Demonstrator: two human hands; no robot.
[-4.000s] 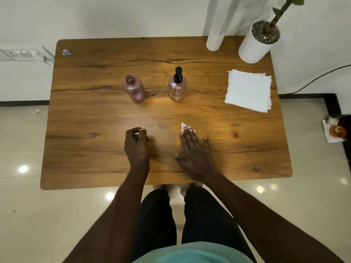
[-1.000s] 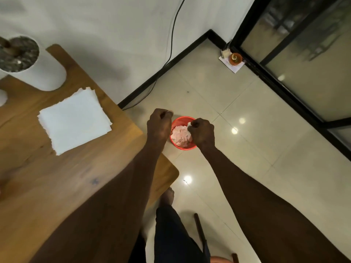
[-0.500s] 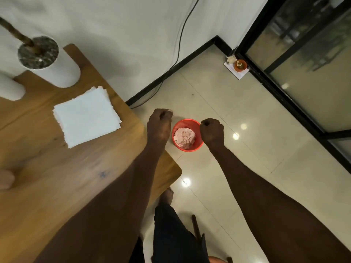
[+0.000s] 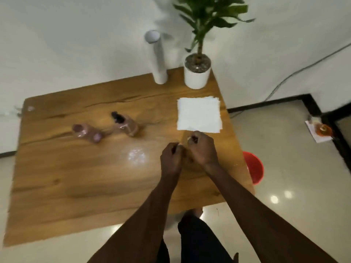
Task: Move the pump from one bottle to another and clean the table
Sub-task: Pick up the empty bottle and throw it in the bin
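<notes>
Pump (image 4: 116,116), black and blurred by camera motion, sits on top of the pink bottle (image 4: 126,126) nearer the middle of the counter (image 4: 66,186); the second pink bottle (image 4: 86,132) stands capless just beside it, toward the left edge. Both stand in the far half of the counter, well apart from the hands.

The left hand (image 4: 171,160) hovers over the counter near the right edge, knuckles up, fingers curled in toward the palm; whether they pinch anything I cannot tell. The right hand (image 4: 202,148) is just beside it, almost touching, also in a loose fist, with a small pale scrap showing at the fingertips; the blur keeps me from saying what it is. Both forearms reach forward from the near edge, converging toward the stack of white tissues (image 4: 199,114) that lies by the right edge, just beyond the right hand. A shiny patch (image 4: 136,154) marks the wood left of the hands.

A white pot with a plant (image 4: 197,74) and a white tube (image 4: 159,59) stand at the far right corner. A red bin (image 4: 253,167) shows on the floor past the right edge.

Half a second ago both fists hung over that bin, off the counter's corner, with crumpled paper inside it; now the view and the hands are back over the counter, and the bottles are in sight again.
</notes>
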